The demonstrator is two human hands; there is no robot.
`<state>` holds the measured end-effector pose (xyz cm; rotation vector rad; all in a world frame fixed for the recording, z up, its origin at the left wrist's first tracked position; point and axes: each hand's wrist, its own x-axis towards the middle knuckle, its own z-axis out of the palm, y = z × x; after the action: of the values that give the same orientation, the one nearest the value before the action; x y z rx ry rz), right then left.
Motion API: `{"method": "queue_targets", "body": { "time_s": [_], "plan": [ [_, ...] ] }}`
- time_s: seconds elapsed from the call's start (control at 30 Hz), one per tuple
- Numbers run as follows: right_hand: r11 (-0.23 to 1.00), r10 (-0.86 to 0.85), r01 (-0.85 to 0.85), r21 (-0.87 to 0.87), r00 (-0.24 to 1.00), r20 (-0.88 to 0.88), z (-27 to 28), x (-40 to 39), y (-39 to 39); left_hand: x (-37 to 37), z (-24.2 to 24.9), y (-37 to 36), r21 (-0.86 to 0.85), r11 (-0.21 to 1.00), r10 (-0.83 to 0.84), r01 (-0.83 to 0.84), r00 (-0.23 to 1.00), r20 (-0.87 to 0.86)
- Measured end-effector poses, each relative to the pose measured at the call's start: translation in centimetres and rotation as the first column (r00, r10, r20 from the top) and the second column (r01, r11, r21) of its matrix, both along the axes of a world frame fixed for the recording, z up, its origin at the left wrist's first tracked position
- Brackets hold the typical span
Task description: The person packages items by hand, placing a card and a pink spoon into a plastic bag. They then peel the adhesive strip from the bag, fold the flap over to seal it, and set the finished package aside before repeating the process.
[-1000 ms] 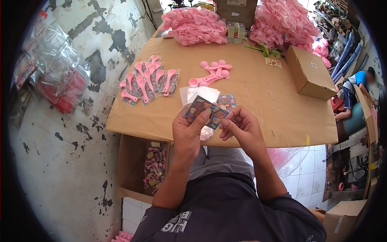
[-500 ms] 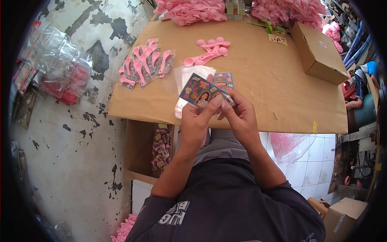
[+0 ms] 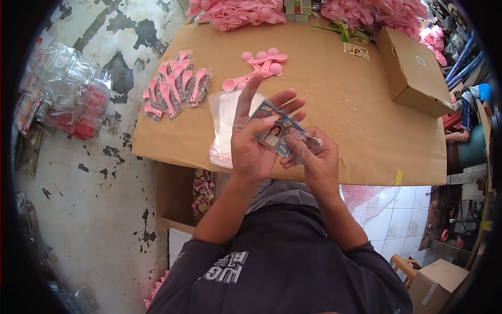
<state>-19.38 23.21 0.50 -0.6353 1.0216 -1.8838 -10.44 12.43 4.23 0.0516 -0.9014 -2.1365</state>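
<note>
A blue printed card with a portrait on it is held between both hands above the table's front part. My left hand has its thumb on the card's left part, with the other fingers spread behind and above it. My right hand pinches the card's right end together with a clear plastic bag. Beside my left hand lies a stack of clear bags. Several loose pink spoons lie beyond the hands, and bagged spoons are spread at the left.
Heaps of pink spoons line the far edge of the brown table. A cardboard box stands at the right. Under the table's left side is an open box of packed spoons. Another person's arm shows far right.
My left fingers have spread apart and lifted. The card has tilted more steeply, and the second card seen behind it no longer shows. The view has shifted slightly.
</note>
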Motion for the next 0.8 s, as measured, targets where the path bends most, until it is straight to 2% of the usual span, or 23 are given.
{"method": "queue_targets", "body": {
  "time_s": [0.1,0.27,0.47,0.57,0.6,0.63,0.67,0.7,0.73,0.77,0.8],
  "plan": [
    [0.996,-0.005,0.008,0.085,1.0,-0.029,0.4,-0.2,-0.8,0.1,-0.7,-0.9,0.071,0.997,0.026,-0.019,0.995,-0.1],
    [0.982,0.029,-0.003,0.188,0.99,-0.137,0.4,0.6,-2.8,0.7,-1.5,-1.5,0.151,0.987,0.078,-0.063,0.992,-0.1],
    [0.978,-0.033,0.083,0.191,0.967,-0.252,-0.3,2.7,-3.9,2.2,-1.4,-1.7,0.129,0.986,0.111,-0.105,0.993,-0.045],
    [0.99,-0.096,0.118,0.082,0.968,-0.233,-0.7,4.0,-4.7,3.8,-1.5,-2.3,0.097,0.991,0.095,-0.092,0.995,-0.027],
    [0.981,-0.175,0.192,0.021,0.93,-0.324,-0.8,4.7,-4.9,4.3,-1.5,-2.5,0.086,0.994,0.074,-0.072,0.997,-0.025],
    [0.964,-0.255,0.26,-0.045,0.876,-0.408,-0.7,5.1,-4.9,4.6,-1.2,-2.5,0.066,0.989,0.127,-0.129,0.991,0.034],
    [0.962,-0.265,0.266,-0.055,0.871,-0.415,-0.3,5.4,-4.6,5.0,-1.2,-2.6,0.06,0.991,0.12,-0.121,0.993,0.023],
    [0.945,-0.309,0.303,-0.122,0.71,-0.632,0.2,5.5,-4.2,5.4,-1.3,-3.0,0.069,0.985,0.153,-0.158,0.986,0.063],
    [0.926,-0.341,0.321,-0.197,0.494,-0.8,0.7,5.5,-4.0,5.8,-1.3,-3.4,0.076,0.978,0.187,-0.195,0.977,0.101],
    [0.907,-0.402,0.267,-0.326,0.313,-0.861,0.8,5.3,-4.1,6.1,-1.3,-3.7,0.122,0.965,0.217,-0.234,0.967,0.136],
    [0.903,-0.41,0.269,-0.336,0.299,-0.862,1.2,5.0,-4.0,6.7,-1.6,-4.5,0.118,0.967,0.211,-0.225,0.97,0.123]
  ]
}}
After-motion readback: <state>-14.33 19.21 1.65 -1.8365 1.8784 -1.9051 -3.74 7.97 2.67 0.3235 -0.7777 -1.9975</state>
